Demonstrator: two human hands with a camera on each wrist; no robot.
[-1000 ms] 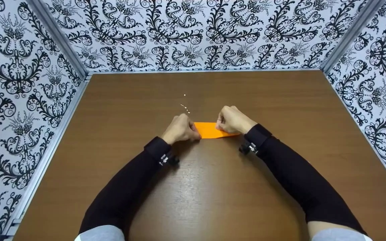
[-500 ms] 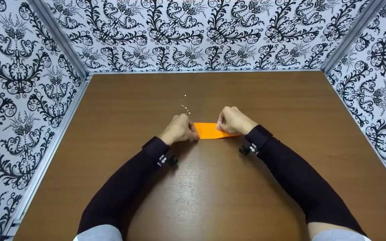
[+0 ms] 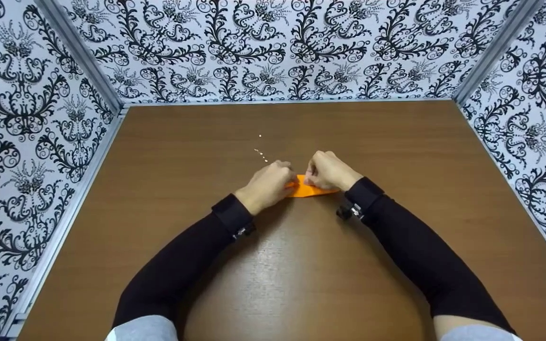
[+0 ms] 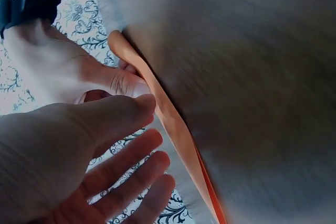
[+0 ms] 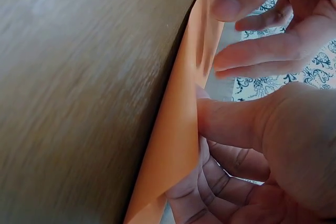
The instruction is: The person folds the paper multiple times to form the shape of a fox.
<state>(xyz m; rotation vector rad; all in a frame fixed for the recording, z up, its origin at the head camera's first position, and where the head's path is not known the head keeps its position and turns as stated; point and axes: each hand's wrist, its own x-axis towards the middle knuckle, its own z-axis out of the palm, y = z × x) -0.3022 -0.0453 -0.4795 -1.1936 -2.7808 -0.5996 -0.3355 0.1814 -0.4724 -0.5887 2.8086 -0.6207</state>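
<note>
A folded strip of orange paper (image 3: 308, 191) lies on the brown table between my hands. One end curls up in a loose loop, as the paper (image 5: 176, 124) shows in the right wrist view. My right hand (image 3: 331, 170) grips this curled end, thumb on one face and fingers behind it. Over the left part of the strip is my left hand (image 3: 269, 184), partly hiding it. In the left wrist view the left hand's thumb (image 4: 139, 109) is at the paper's edge, and its other fingers are spread and fairly straight. Whether that thumb touches the paper is unclear.
A few small white specks (image 3: 261, 155) lie on the table (image 3: 263, 265) beyond the left hand. Patterned black-and-white panels (image 3: 263, 47) with grey metal posts (image 3: 81, 52) enclose the back and sides. Dark sleeves and wrist cameras cover both forearms.
My left hand has left the strip's left end and moved right along it, closer to the right hand. Less orange shows now. The right hand has stayed in place.
</note>
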